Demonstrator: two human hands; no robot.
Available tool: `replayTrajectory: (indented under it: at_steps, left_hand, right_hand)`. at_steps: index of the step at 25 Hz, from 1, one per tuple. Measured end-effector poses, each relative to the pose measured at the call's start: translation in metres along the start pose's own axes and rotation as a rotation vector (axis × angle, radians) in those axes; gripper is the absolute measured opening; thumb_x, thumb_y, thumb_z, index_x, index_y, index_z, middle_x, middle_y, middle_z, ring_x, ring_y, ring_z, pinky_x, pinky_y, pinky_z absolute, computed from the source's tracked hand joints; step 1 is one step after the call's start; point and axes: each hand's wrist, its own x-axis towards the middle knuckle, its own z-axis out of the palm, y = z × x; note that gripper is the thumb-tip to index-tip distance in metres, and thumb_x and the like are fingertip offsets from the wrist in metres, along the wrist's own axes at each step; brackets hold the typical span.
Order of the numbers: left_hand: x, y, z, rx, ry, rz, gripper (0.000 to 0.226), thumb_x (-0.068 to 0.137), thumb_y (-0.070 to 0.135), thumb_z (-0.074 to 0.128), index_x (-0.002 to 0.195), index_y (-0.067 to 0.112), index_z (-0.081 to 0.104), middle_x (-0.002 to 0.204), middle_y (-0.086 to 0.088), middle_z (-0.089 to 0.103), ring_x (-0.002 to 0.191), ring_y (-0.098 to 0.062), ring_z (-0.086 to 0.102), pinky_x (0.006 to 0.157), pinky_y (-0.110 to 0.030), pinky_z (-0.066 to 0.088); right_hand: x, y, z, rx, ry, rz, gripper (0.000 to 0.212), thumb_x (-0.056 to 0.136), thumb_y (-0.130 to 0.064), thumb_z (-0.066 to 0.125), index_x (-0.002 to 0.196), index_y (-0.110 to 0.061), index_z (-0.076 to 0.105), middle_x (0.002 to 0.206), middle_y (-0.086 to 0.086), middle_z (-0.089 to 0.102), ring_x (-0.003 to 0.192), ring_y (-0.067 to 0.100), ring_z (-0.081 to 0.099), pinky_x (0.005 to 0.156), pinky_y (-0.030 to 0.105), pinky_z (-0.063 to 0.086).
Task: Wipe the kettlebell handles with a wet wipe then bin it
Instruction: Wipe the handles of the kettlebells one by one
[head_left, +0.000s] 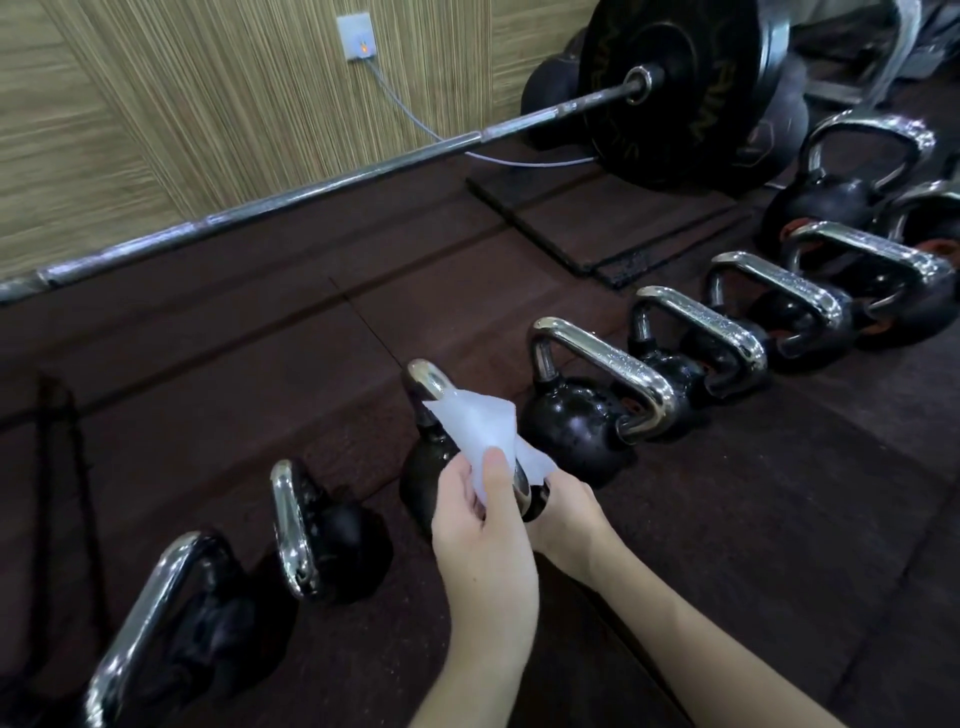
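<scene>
Your left hand (480, 525) pinches the wet wipe (480, 423) between thumb and fingers, and your right hand (563, 512) is curled round the near end of a kettlebell handle (428, 379), third along the row on the dark rubber floor (260, 364). The wipe drapes over the middle of that handle. Close your grip so the wipe wraps fully round the chrome, then draw it along the whole arch and down both legs. Steady the bell so it doesn't tip into its neighbour (576, 421). No bin shows from here.
</scene>
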Motion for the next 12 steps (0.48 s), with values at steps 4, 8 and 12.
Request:
replayTrajectory:
  at_steps: [4, 8, 12]
  left_hand:
    - [0.062, 0.026, 0.003, -0.191, 0.04, -0.293, 0.03, 0.098, 0.024, 0.055, 0.08, 0.007, 0.07, 0.075, -0.006, 0.07, 0.07, -0.025, 0.067, 0.071, -0.035, 0.055]
    - [0.096, 0.029, -0.024, -0.302, 0.129, -0.275, 0.016, 0.092, 0.005, 0.055, 0.078, 0.002, 0.062, 0.082, -0.012, 0.069, 0.074, -0.025, 0.068, 0.073, -0.036, 0.056]
    - [0.111, 0.039, -0.042, 0.006, 0.236, 0.105, 0.022, 0.087, 0.02, 0.053, 0.07, 0.011, 0.041, 0.071, -0.001, 0.035, 0.066, -0.014, 0.036, 0.06, -0.029, 0.029]
  right_hand:
    - [-0.001, 0.008, 0.0, 0.103, -0.011, -0.018, 0.113, 0.041, -0.043, 0.101, 0.143, -0.042, 0.053, 0.127, -0.022, 0.069, 0.126, -0.002, 0.06, 0.105, 0.019, 0.049]
    - [-0.004, 0.003, -0.005, 0.122, -0.036, -0.08, 0.136, 0.044, -0.035, 0.104, 0.158, -0.05, 0.03, 0.155, -0.022, 0.05, 0.145, -0.003, 0.04, 0.124, 0.028, 0.034]
    - [-0.01, 0.018, -0.025, 0.142, -0.013, -0.056, 0.104, 0.057, -0.046, 0.099, 0.149, -0.038, 0.052, 0.145, -0.019, 0.06, 0.136, -0.007, 0.051, 0.12, 0.028, 0.041]
